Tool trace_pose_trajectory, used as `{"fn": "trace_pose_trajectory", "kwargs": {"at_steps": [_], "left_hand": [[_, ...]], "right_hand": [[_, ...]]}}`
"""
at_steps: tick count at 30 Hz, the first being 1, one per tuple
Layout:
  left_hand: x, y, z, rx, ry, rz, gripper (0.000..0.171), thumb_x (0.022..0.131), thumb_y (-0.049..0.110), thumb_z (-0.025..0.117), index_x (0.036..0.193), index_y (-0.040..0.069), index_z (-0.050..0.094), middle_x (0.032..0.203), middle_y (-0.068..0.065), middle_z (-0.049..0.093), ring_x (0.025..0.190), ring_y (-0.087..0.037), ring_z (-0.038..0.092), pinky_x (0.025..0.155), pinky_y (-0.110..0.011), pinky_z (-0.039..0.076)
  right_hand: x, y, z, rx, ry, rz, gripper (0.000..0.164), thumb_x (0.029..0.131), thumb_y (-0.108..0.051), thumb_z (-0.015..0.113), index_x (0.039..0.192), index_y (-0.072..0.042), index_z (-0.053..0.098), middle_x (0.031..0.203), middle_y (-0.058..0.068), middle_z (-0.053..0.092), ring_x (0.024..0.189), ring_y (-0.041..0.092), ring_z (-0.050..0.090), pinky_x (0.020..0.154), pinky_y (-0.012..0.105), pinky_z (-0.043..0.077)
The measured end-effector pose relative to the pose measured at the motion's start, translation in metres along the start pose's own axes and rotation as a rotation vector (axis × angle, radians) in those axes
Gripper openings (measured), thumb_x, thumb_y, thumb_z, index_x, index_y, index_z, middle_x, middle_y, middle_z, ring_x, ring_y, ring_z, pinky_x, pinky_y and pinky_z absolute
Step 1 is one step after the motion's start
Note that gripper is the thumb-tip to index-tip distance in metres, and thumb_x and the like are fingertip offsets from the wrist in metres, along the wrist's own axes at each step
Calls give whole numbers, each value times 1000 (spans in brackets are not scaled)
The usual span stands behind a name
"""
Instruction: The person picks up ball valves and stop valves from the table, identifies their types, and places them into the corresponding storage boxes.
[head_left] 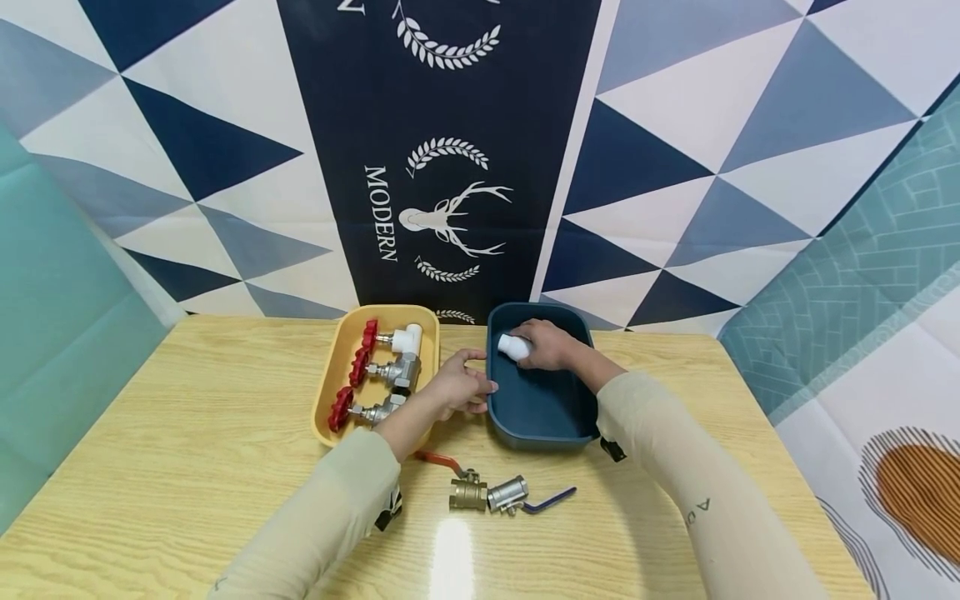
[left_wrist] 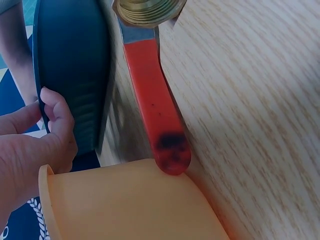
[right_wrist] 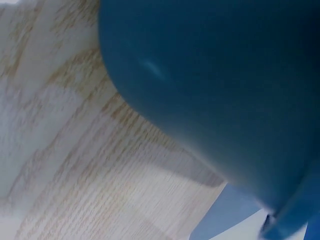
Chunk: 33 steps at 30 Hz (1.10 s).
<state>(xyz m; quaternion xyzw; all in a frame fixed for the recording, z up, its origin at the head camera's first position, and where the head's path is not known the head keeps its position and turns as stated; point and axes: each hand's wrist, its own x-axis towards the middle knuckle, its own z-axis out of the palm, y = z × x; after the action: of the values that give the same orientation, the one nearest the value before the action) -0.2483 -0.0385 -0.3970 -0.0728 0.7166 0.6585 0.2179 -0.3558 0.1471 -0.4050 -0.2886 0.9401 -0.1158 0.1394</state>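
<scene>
Left sleeve (head_left: 330, 508) partly across yellow tray (head_left: 335, 367), lever valves (head_left: 468, 495) near blue tub (head_left: 542, 404)

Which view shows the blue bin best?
The head view: it shows the bin's rim and inside, with the right hand over it. The left wrist view shows an outer side, with the left hand at its rim; the right wrist view, only part of its outside.

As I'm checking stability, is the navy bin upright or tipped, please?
Upright: the navy bin stands on the wooden table, its opening facing up.
</scene>
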Motion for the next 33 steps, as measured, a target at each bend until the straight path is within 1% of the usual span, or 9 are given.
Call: {"fn": "trace_pose_trajectory", "kwargs": {"at_steps": [3, 10, 16, 21, 28, 30, 33], "left_hand": [[-1, 0, 0, 1, 1, 4, 59, 88, 1, 60, 140, 12, 35, 101, -10, 55, 74, -16, 55, 56, -23, 52], [0, 0, 1, -11, 1, -3, 58, 88, 0, 60, 139, 13, 35, 100, -11, 56, 73, -16, 55, 55, -22, 51], [0, -1, 0, -13, -3, 8, 58, 87, 1, 61, 138, 13, 36, 102, -11, 55, 71, -16, 55, 56, -23, 52], [0, -1, 1, -14, -7, 7, 59, 87, 0, 61, 139, 14, 35, 102, -11, 55, 72, -17, 55, 56, -22, 51], [0, 0, 1, -10, 5, -6, 60, 87, 0, 61, 139, 14, 36, 104, -12, 55, 73, -17, 55, 56, -23, 52], [1, 0, 1, -11, 6, -10, 60, 87, 0, 61, 139, 15, 36, 105, -12, 55, 75, -17, 55, 56, -23, 52], [1, 0, 2, -11, 8, -15, 60, 87, 0, 61, 138, 15, 36, 105, -12, 55, 76, -17, 56, 55, -23, 52]], "right_hand": [[-2, 0, -1, 7, 6, 7, 56, 82, -22, 68, 132, -6, 52, 136, 18, 48, 120, 34, 45, 94, 47, 43], [-10, 5, -4, 16, 20, 17, 57, 81, -25, 69, 133, -8, 52, 133, 18, 48, 117, 33, 45, 93, 47, 41], [-17, 5, -8, 27, 62, 10, 56, 82, -28, 70, 131, -7, 53, 132, 20, 49, 119, 36, 45, 94, 50, 41], [-23, 5, -12, 25, 103, 35, 52, 84, -31, 68, 128, -7, 55, 131, 21, 50, 119, 36, 47, 95, 50, 41], [-28, 3, -14, 64, 179, 56, 44, 82, -30, 70, 118, -7, 62, 118, 16, 57, 104, 28, 52, 86, 42, 46], [-30, 2, -14, 81, 197, 61, 44, 82, -30, 70, 117, -5, 62, 116, 15, 58, 104, 28, 53, 87, 42, 47], [-35, 1, -16, 151, 214, 79, 45, 82, -28, 71, 118, -3, 62, 117, 16, 58, 107, 31, 55, 90, 43, 47]]}}
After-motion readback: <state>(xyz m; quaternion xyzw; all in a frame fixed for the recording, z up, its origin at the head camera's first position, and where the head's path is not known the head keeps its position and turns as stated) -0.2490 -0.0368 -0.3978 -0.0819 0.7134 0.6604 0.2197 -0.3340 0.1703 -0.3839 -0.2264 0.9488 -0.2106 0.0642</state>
